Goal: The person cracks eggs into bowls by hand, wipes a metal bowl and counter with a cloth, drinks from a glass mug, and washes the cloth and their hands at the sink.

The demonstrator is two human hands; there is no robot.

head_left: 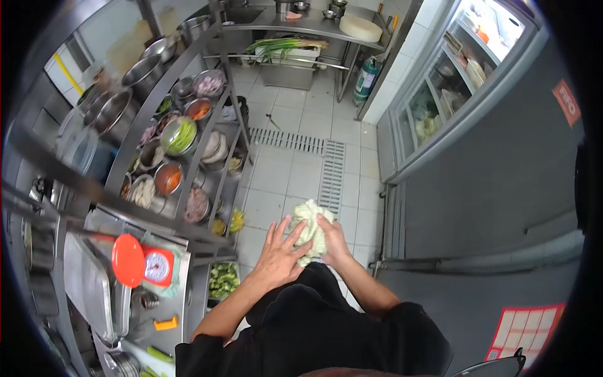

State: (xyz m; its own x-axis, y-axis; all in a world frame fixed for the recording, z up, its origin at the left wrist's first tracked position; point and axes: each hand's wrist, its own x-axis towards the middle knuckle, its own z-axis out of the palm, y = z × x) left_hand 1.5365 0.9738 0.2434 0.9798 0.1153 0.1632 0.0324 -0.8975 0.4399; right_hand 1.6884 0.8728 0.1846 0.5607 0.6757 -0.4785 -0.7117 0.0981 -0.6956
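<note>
While left hand (279, 250) faces right hand (334, 242), pale cloth (307, 227), held between

Crumpled fabric cloth (306, 221): was pale green, whitish toward top
Short-sleeved fabric top (352, 333): was plain black
Round-panned kitchen scale (127, 261): was bright red, white dial, dark markings
Square-tiled floor (268, 173): was off-white, darker grid of joints
Long slotted floor grate (331, 179): was grey, repeating dark slots
Upright cylindrical tank (364, 85): was green, pale label
Thick round slab (360, 29): was cream-white
Broad flat panel (477, 169): was dark grey
Rectangular grid chart (526, 333): was red-edged, pale cells
Small rectangular sticker (566, 102): was orange-red, paler markings
Long leafy stalks (276, 44): were green, whitish ends
Chopped vegetable pieces (224, 280): were mixed greens
</note>
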